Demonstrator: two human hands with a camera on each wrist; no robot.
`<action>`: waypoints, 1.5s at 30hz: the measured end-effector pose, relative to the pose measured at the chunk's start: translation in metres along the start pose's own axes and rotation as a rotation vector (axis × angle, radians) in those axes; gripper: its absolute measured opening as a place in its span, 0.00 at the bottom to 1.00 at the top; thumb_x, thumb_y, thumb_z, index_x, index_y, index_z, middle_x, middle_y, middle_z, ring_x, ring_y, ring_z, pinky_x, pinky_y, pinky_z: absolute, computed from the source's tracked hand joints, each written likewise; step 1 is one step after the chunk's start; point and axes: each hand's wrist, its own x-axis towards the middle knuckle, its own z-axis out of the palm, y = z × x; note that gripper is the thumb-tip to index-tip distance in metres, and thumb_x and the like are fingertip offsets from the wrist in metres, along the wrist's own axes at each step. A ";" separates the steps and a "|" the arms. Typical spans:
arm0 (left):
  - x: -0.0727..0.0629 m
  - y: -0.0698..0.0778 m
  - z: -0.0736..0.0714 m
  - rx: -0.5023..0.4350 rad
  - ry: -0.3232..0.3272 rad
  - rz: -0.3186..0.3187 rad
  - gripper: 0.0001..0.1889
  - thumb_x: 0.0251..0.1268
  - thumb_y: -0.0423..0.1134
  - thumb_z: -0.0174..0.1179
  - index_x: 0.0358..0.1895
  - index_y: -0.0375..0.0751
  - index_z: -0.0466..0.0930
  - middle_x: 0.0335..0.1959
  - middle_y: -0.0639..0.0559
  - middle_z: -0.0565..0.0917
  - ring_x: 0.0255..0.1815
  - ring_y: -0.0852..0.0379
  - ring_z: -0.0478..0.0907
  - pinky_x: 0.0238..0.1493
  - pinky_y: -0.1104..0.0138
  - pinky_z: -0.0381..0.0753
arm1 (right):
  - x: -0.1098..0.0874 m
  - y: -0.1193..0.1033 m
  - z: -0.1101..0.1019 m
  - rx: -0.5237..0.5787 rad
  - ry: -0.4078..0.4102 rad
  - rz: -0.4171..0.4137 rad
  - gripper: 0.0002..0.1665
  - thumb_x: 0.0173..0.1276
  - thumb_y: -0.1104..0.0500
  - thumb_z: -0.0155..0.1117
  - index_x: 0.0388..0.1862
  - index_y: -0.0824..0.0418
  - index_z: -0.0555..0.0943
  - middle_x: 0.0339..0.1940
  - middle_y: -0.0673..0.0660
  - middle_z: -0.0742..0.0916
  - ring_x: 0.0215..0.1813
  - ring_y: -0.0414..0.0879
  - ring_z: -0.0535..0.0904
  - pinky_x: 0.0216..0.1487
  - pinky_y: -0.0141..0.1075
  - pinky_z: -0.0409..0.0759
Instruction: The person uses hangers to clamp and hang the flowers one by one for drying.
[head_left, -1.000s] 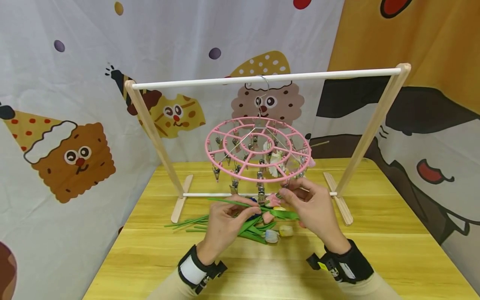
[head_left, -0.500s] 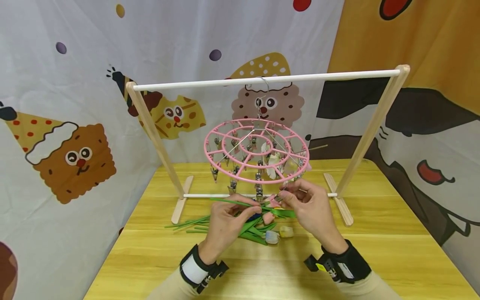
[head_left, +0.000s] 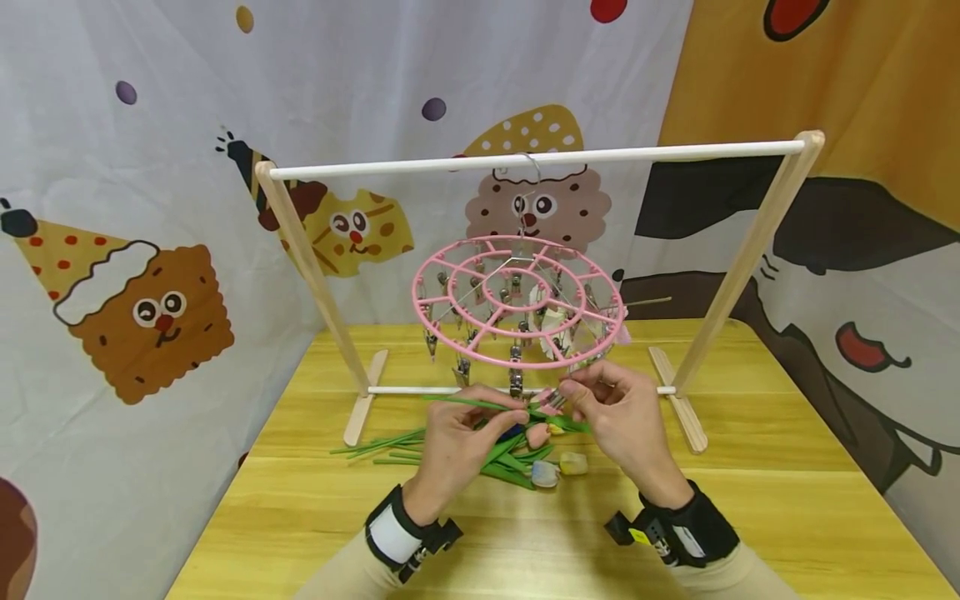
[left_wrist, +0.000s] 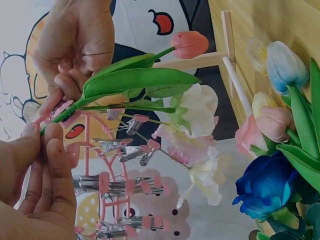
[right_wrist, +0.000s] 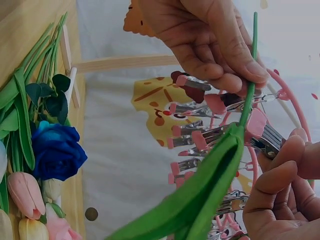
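Observation:
My left hand (head_left: 465,442) pinches the green stem (right_wrist: 248,102) of a coral tulip (left_wrist: 190,45) between thumb and fingertips. The tulip lies across, its long leaves (left_wrist: 140,82) spreading towards the right hand's side. With thumb and fingers my right hand (head_left: 622,412) pinches a metal clip (right_wrist: 269,140) with pink tips, at the front right of the hanging rack. One pink tip sits right against the stem; whether the clip encloses it, I cannot tell. The pink round clip hanger (head_left: 487,362) hangs above both hands, with several free clips around its rings.
White and pale pink flowers (left_wrist: 197,110) hang from clips at the hanger's back right. Several tulips and a blue rose (right_wrist: 59,150) lie on the wooden table (head_left: 525,542) beneath the hands. A wooden stand with a white top bar (head_left: 375,167) carries the hanger.
My left hand has shifted slightly right with the tulip stem, nearer the right hand. The clip in my right hand now shows tilted towards the stem. The hanger has swayed a little.

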 end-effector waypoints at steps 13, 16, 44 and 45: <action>0.004 0.002 0.003 0.026 -0.001 0.004 0.06 0.75 0.30 0.80 0.49 0.44 0.97 0.44 0.46 0.98 0.26 0.54 0.81 0.26 0.70 0.77 | -0.001 -0.001 0.001 -0.018 -0.031 0.003 0.05 0.81 0.70 0.77 0.44 0.62 0.94 0.30 0.48 0.94 0.25 0.48 0.87 0.25 0.34 0.84; 0.004 0.002 0.003 0.034 -0.007 -0.005 0.05 0.76 0.31 0.80 0.49 0.44 0.97 0.44 0.47 0.97 0.25 0.60 0.78 0.26 0.71 0.74 | -0.001 -0.001 0.001 -0.020 -0.047 0.011 0.05 0.82 0.70 0.76 0.45 0.62 0.93 0.30 0.45 0.93 0.26 0.47 0.87 0.25 0.34 0.84; 0.000 0.003 0.002 0.040 -0.064 -0.068 0.11 0.80 0.34 0.77 0.59 0.44 0.95 0.52 0.45 0.99 0.44 0.53 0.99 0.39 0.67 0.95 | -0.006 0.006 -0.002 -0.011 -0.069 0.011 0.12 0.86 0.63 0.75 0.63 0.60 0.94 0.44 0.57 0.97 0.36 0.44 0.93 0.40 0.35 0.94; 0.000 0.003 0.002 0.031 -0.066 -0.064 0.11 0.80 0.33 0.77 0.59 0.43 0.95 0.52 0.44 0.99 0.44 0.53 0.99 0.41 0.65 0.97 | -0.006 0.006 -0.003 -0.012 -0.070 0.009 0.12 0.86 0.63 0.75 0.63 0.60 0.94 0.44 0.57 0.97 0.36 0.44 0.93 0.39 0.35 0.94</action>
